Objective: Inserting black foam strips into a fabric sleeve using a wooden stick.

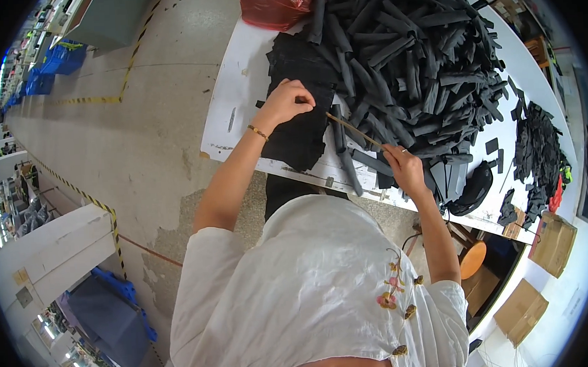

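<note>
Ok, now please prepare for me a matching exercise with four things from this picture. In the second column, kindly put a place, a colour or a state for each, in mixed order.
1. Thin stick
2. Left hand
3. Plastic bag
4. Round stool seat

A. Red
B. Over the flat black pieces
C. Orange-brown
D. Gripped in the right hand

Pairs: 1-D, 2-B, 3-A, 4-C

Blue crates (63,59) stand at the far left, near yellow-and-black floor tape (97,99). At the near right are two brown cardboard boxes (554,244) and a round orange stool seat (473,260).
</note>
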Motion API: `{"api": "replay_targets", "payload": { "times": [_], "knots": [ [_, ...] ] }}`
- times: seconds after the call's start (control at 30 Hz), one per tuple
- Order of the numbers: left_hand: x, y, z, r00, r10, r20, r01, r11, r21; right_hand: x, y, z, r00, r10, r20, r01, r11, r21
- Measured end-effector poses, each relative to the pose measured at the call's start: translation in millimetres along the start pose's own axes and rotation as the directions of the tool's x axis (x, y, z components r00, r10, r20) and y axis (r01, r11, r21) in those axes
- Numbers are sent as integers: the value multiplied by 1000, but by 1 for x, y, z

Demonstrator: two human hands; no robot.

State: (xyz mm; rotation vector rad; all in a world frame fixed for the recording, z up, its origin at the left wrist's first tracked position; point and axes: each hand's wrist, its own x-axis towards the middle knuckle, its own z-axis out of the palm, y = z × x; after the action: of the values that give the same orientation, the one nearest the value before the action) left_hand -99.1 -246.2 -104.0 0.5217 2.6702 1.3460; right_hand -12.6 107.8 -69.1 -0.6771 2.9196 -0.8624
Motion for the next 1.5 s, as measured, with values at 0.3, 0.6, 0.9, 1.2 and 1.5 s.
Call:
{"api": "replay_targets", "payload": {
  "times": [0.3, 0.6, 0.9, 1.2, 1.5],
  "knots": [
    [-2, 82, 26, 890, 370, -267, -300, 915, 270, 31, -31, 51, 965, 254, 61, -252, 844, 473],
    [-18, 58, 82, 876, -483, 3, -138, -257, -956, 27, -52, 72, 962, 263, 74, -251, 744, 619],
    [7, 83, 59, 551, -828, -103, -200, -11, -980, 12, -79, 73, 953, 300, -33, -270, 897, 350],
    [22, 1, -32, 407, -821, -401, -459, 196, -866, -109, -30, -2, 960, 86, 267, -133, 978, 160],
    [45, 60, 62, 478, -878, 33, -368, -234, -900, 65, -81, 50, 936, 329, -123, -151, 695, 703]
  ]
}}
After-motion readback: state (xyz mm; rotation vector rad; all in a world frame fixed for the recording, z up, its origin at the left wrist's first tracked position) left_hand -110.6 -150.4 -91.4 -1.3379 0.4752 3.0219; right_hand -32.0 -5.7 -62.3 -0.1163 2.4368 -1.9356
